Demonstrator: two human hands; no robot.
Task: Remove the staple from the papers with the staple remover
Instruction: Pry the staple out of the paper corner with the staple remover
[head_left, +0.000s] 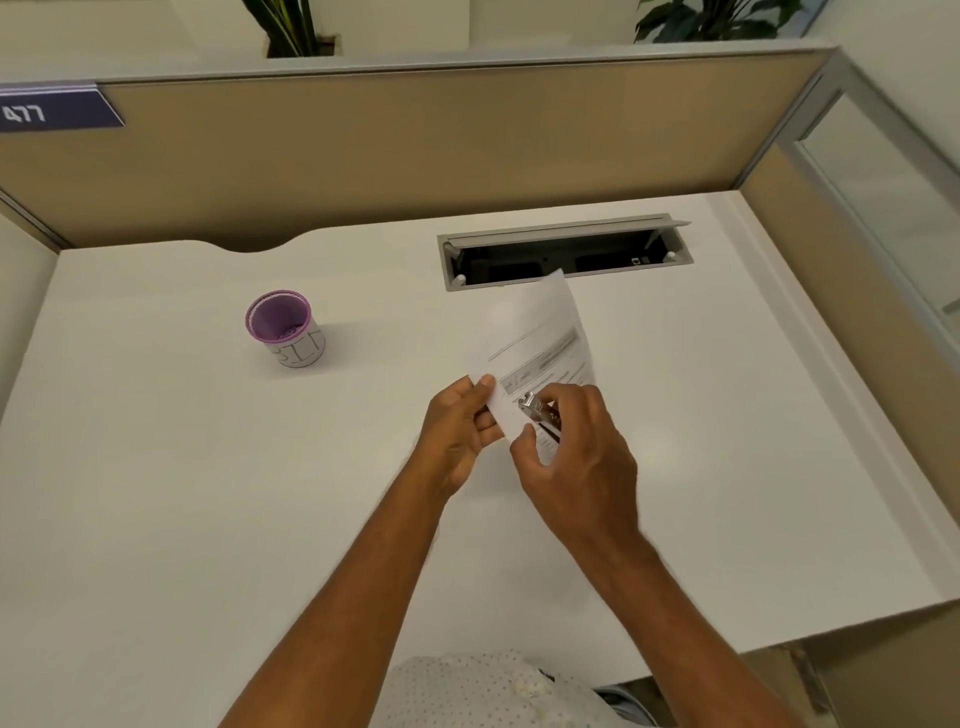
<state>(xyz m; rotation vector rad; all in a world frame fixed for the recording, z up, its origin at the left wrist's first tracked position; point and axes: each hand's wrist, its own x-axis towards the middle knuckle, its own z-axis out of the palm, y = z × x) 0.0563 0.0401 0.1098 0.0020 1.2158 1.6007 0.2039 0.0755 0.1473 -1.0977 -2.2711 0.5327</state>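
- Left hand (462, 426) pinches the near corner of the papers (540, 332), thumb on top, fingers under.
- Papers held up off the white desk (208, 493), far edge tilting toward the open cable tray (566, 254).
- Right hand (576, 457) grips the staple remover (540, 413), its metal tip on the papers' corner just beside the left thumb.
- Staple itself too small to tell.
- Purple cup (284, 328) stands well apart to the left.

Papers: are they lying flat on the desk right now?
No: the papers are lifted off the desk, pinched at their near edge by the left hand while the right hand works the staple remover.
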